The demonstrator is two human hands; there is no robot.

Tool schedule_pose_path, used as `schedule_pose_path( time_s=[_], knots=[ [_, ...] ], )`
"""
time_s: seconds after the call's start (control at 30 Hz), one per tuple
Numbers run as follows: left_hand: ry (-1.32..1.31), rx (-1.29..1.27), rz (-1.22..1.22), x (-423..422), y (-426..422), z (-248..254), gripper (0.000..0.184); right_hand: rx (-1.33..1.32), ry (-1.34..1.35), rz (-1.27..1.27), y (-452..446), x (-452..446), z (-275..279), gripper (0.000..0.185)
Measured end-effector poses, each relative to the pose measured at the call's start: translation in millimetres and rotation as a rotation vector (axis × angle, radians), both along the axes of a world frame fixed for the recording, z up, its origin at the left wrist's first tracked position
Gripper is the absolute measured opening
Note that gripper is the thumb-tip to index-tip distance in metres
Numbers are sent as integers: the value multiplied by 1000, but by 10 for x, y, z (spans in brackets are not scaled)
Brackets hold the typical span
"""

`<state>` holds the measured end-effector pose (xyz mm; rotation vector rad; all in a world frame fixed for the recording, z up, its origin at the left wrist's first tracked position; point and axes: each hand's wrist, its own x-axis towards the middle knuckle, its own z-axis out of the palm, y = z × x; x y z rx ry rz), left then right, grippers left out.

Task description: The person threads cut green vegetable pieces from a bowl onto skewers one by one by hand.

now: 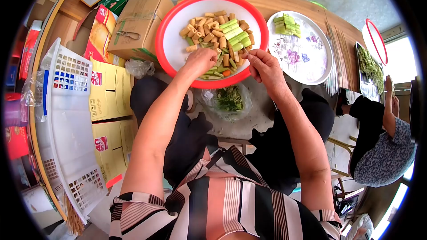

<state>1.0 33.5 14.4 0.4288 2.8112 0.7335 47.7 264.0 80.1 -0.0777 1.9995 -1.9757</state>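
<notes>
A wide white basin with a red rim (163, 40) holds cut brown tube-shaped pieces (207, 30), green celery pieces (235, 33) and a bit of orange carrot (227, 73). My left hand (201, 62) reaches over the near rim, its fingers drawn together low among the pieces; what they hold is hidden. At the basin's right side, my right hand (263, 66) pinches a thin skewer (245, 50) between thumb and forefinger. To the right, a round flowered tray (284, 74) carries a group of celery lengths (287, 25) side by side.
Thin sticks (344, 58) lie along the wooden table (262, 1) right of the tray. Below the basin sits a plastic bag of green leaves (229, 98). Cardboard boxes (141, 26) and a white plastic crate (66, 120) flank the left. Another person (384, 151) sits at right beside leafy greens (370, 69).
</notes>
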Motion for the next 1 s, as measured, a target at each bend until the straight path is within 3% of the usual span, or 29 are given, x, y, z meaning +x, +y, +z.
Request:
schedule_pose_path(
  time_s=[0.17, 0.4, 0.5, 0.57, 0.67, 1.0],
  knots=[
    [-66, -258, -3, 2, -27, -255, 9, -46, 18, 6, -7, 25, 38, 18],
    [-127, -227, -6, 33, 37, -164, 10, -40, 21, 8, 38, 51, 84, 17],
    [-55, -179, 134, 38, 66, -175, 9, -29, 21, 2, 69, 59, 88, 17],
    [136, -9, 50, 41, 91, -153, 10, -28, 19, 4, 72, 55, 80, 17],
    [-17, 45, -49, 36, 173, -222, 10, -31, 27, 13, 60, 41, 53, 17],
    [-3, -98, -123, 35, 308, -267, 10, -23, 0, 11, 37, 41, 41, 17]
  ],
)
